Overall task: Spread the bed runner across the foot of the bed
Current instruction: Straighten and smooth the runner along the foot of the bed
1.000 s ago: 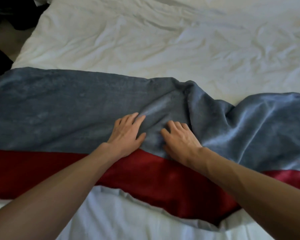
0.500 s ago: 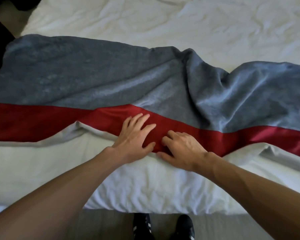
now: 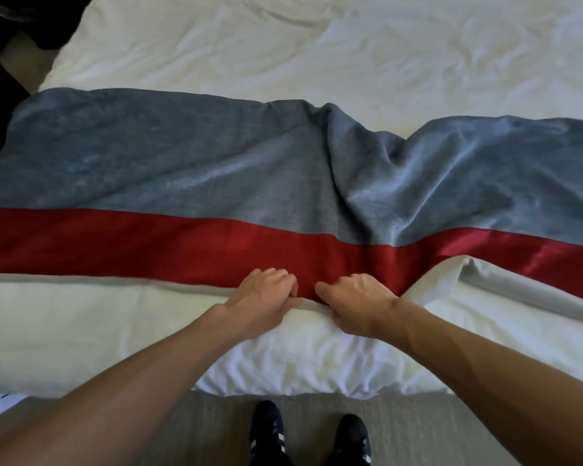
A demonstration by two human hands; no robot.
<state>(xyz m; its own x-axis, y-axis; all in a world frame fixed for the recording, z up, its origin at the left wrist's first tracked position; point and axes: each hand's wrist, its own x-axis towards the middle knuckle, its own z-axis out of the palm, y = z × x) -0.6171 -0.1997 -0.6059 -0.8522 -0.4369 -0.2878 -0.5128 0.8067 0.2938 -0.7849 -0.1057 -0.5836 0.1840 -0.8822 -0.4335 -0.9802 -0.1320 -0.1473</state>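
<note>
The bed runner, grey-blue with a red band along its near side and a pale underside, lies across the white bed. Its left half is flat. A deep fold bunches the fabric right of centre, and its near edge on the right is turned up, showing the pale lining. My left hand and my right hand sit side by side at the middle of the near red edge, fingers curled and pinching that hem.
The white duvet hangs over the bed's foot toward me. My two black shoes stand on grey carpet just below the bed edge. Dark objects lie on the floor past the bed's far-left corner.
Both hands slid from the grey part back to the red hem, then curled from flat to pinching it. The red band's left half now lies straighter.
</note>
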